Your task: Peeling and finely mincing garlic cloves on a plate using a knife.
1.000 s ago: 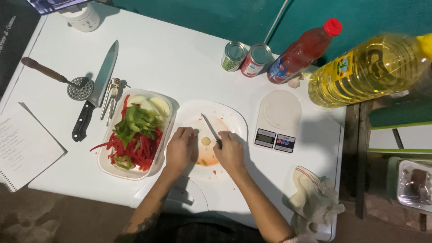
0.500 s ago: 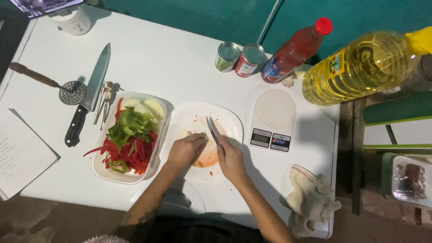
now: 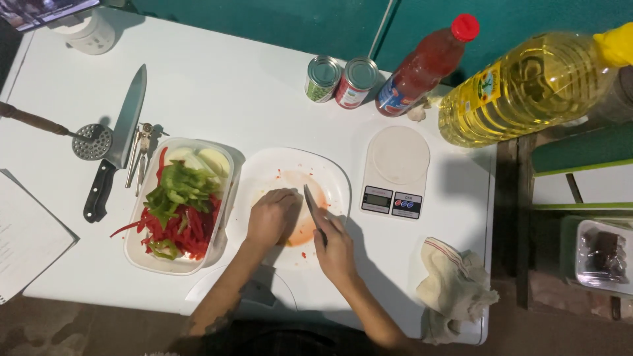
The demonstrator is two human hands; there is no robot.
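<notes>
On the white plate (image 3: 333, 173), the left hand (image 3: 271, 215) was curled down over a piece of food, hidden beneath its fingers. Just beside it, the right hand (image 3: 335, 247) was closed around a small knife (image 3: 312, 209), blade angled toward the left hand. Cutting seemed under way; the next stroke would need fingertips kept tucked. Compared with half a second earlier, the blade had tilted nearer the left hand.

Bare forearms, a dark tattoo on the left forearm (image 3: 217, 316).
</notes>
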